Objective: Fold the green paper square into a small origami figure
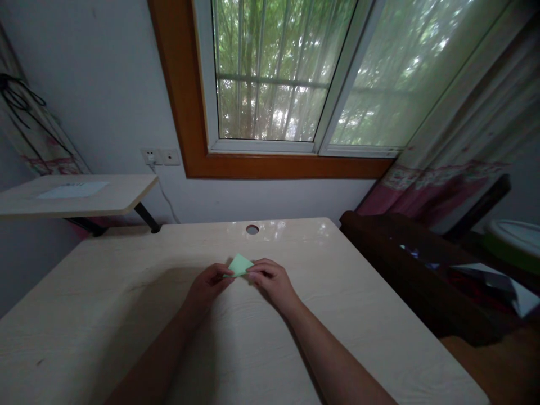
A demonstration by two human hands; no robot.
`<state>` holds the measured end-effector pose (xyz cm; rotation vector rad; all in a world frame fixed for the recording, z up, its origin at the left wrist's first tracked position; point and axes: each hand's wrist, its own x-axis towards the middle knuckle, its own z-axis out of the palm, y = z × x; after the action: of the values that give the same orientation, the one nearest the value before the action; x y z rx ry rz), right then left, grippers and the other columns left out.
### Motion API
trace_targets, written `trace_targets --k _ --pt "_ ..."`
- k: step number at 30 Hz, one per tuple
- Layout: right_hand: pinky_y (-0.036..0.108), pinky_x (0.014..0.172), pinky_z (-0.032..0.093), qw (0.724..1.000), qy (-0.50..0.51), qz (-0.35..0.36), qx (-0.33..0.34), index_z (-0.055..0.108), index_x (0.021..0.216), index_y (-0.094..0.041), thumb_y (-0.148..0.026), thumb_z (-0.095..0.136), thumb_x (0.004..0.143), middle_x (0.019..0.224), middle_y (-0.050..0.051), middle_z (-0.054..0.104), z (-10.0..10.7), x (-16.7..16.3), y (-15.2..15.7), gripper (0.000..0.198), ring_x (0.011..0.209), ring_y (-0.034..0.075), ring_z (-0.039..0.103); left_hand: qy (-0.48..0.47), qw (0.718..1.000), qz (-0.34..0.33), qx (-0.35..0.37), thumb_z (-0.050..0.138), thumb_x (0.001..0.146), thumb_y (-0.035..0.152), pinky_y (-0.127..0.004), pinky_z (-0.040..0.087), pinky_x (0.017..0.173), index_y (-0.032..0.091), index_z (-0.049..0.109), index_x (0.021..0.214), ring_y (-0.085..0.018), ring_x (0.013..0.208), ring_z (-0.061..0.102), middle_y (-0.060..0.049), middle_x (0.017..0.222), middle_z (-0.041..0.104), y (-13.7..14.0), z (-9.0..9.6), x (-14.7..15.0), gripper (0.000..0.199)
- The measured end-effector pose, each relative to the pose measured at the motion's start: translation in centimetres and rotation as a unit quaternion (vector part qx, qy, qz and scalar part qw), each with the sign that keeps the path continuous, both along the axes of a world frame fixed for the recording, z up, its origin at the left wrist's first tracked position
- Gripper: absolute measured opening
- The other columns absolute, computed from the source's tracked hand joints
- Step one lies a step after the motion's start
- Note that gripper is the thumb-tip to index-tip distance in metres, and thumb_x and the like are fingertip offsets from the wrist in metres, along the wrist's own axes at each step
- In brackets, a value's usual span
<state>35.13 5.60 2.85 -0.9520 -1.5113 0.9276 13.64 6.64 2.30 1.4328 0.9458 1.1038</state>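
Two hands pinch a small piece of green paper

I watch from afar as the left hand (208, 286) and the right hand (274, 282) meet near the centre of the frame, just below the middle. Between them sits the green paper (239, 264), one corner pointing toward the top of the frame. The left hand grips its left corner, fingers drawn narrow; the right hand pinches its right corner in the same way. I cannot tell whether the paper touches the pale desk (261, 343) that fills the lower part of my view.

Just above the paper, near the desk's far edge, I see a round hole (252, 229). At the left of the frame, a raised shelf (130, 191) carries a white sheet (76, 190). A window (274, 107) takes up the upper middle, and a patterned curtain (455, 174) hangs at the upper right, above dark furniture (405, 275).
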Motion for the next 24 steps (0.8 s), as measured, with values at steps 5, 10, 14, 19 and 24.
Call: trace_targets --k 5,10,14,19,24 --pt "0.026 0.068 0.052 1.000 -0.004 -0.003 0.001 0.077 0.091 -0.023 -0.035 0.074 0.079 0.092 0.007 0.068 -0.1 0.0 -0.1 0.017 0.079 0.017 0.063 0.022 1.000 0.014 0.003 0.073 0.075 0.034 -0.028 0.047 0.079 0.018 0.067 0.083 -0.018 0.083 0.061 -0.002 0.085 0.067 -0.3 0.7 0.2 0.018" --pt "0.029 0.076 0.051 1.000 -0.009 0.013 0.010 0.076 0.094 -0.024 -0.035 0.075 0.078 0.097 0.007 0.068 0.3 -0.1 -0.1 0.020 0.089 0.019 0.063 0.026 1.000 0.002 0.013 0.072 0.076 0.033 -0.027 0.047 0.078 0.018 0.068 0.081 -0.018 0.082 0.060 -0.002 0.083 0.067 -0.2 0.6 0.1 0.016" --pt "0.030 0.079 0.051 1.000 0.001 0.013 0.005 0.075 0.082 -0.022 -0.034 0.074 0.079 0.097 0.007 0.068 0.2 -0.2 -0.1 0.012 0.091 0.019 0.064 0.033 0.999 0.004 0.017 0.073 0.074 0.036 -0.028 0.047 0.078 0.019 0.068 0.081 -0.018 0.082 0.061 -0.002 0.083 0.067 -0.1 0.0 0.2 0.019" --pt "0.030 0.080 0.051 0.999 0.037 0.004 -0.027 0.069 0.077 -0.019 -0.034 0.072 0.080 0.095 0.007 0.069 -0.5 -0.6 0.1 0.015 0.090 0.019 0.064 0.035 0.999 -0.017 0.011 0.072 0.075 0.036 -0.026 0.047 0.074 0.018 0.067 0.082 -0.017 0.079 0.059 -0.002 0.081 0.065 -0.2 0.1 0.3 0.020" --pt "0.025 0.061 0.050 0.988 0.098 0.008 -0.117 0.061 0.078 -0.019 -0.038 0.074 0.075 0.086 0.004 0.067 -0.7 -1.2 0.1 0.023 0.067 0.014 0.061 0.010 0.999 -0.031 0.010 0.073 0.076 0.033 -0.025 0.046 0.074 0.018 0.059 0.079 -0.016 0.079 0.059 -0.002 0.085 0.064 -0.3 -0.3 0.4 0.021"
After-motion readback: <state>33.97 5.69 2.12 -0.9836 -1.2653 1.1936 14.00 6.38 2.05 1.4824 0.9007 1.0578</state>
